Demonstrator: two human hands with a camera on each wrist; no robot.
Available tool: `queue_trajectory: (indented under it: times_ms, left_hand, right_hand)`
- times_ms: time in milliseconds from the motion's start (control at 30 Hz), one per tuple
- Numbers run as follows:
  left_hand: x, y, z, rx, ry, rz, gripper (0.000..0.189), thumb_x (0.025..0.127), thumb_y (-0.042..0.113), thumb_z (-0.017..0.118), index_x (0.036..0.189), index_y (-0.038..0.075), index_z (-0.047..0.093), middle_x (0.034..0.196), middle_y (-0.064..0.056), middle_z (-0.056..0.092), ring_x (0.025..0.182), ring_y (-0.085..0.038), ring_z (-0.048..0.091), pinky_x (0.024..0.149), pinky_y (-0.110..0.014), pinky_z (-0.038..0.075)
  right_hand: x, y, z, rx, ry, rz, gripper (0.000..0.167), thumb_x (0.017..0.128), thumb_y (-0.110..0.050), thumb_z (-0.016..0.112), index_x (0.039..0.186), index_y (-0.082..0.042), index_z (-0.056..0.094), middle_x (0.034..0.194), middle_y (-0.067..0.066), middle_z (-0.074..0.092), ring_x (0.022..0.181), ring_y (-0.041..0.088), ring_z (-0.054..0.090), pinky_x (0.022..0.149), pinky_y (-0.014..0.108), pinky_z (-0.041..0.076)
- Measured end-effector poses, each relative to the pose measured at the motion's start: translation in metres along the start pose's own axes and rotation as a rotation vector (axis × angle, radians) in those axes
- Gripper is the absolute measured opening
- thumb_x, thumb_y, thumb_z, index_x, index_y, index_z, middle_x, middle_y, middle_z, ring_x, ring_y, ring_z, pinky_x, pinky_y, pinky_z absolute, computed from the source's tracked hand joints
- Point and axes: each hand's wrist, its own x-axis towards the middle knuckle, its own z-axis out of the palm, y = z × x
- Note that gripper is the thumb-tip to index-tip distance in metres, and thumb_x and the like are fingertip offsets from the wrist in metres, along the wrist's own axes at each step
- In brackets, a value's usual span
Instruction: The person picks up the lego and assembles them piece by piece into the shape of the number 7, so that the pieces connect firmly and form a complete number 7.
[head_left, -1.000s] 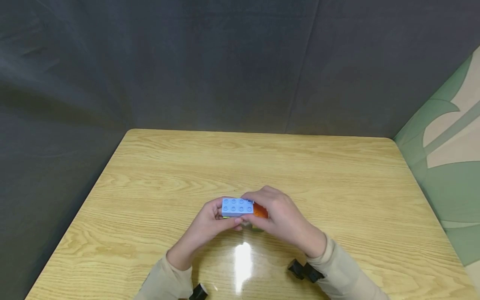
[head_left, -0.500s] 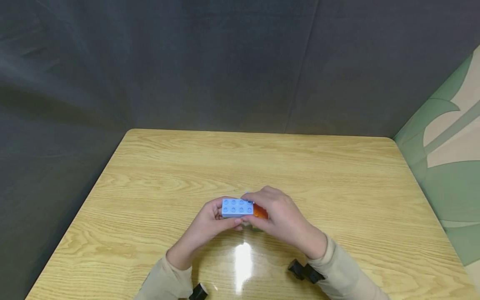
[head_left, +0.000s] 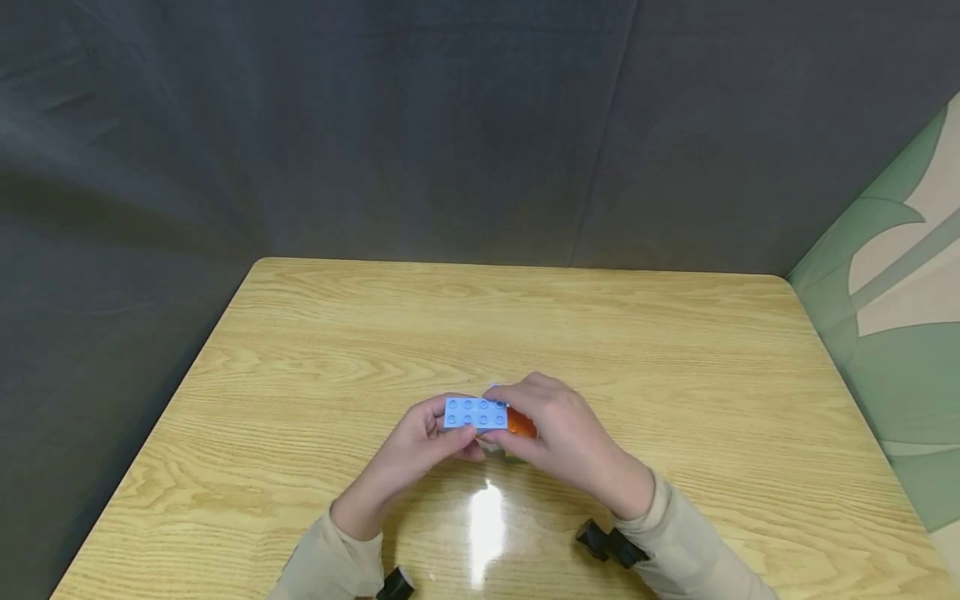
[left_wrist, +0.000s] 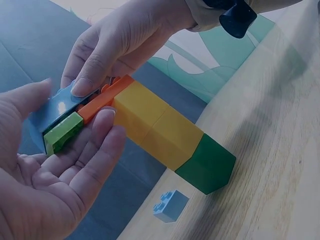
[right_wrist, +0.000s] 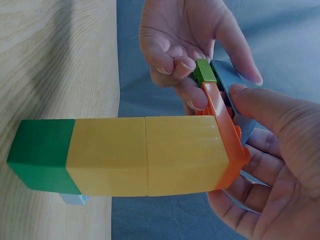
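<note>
A blue brick [head_left: 476,414] with studs on top sits uppermost on a brick tower, over an orange piece [right_wrist: 223,122] and a lime green piece [left_wrist: 62,132]. Below these come two yellow bricks [left_wrist: 145,112] and a dark green brick [left_wrist: 207,164] at the foot, which stands on or close above the table. My right hand [head_left: 562,425] pinches the blue brick's right end between thumb and fingers. At its left end, my left hand [head_left: 416,442] holds the blue brick, thumb on the near side and fingers curled beneath the lime piece.
A small light blue brick [left_wrist: 171,205] lies on the wooden table [head_left: 337,333] beside the tower. Dark cloth [head_left: 420,133] hangs behind and left of the table; a green and beige patterned surface [head_left: 900,383] borders the right side.
My left thumb has shifted slightly up along the near side of the blue brick. The lime edge below it has gone out of sight in the head view. My right hand stays in place.
</note>
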Motion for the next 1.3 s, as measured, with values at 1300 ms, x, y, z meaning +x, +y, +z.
queue_trajectory:
  times_ms: [1300]
  left_hand:
    - [0.0009,-0.0004,-0.0061,-0.124,-0.124,0.07,0.042,0.106,0.009,0.027,0.13,-0.021,0.043,0.11,-0.024,0.068,0.095,-0.028,0.07,0.083,-0.057,0.051]
  right_hand:
    - [-0.0035,0.0014,0.0015,0.022,0.001,0.011,0.04,0.077,-0.026,0.084,0.112,-0.01,0.07,0.088,-0.003,0.063,0.076,0.008,0.053,0.059,0.019,0.047]
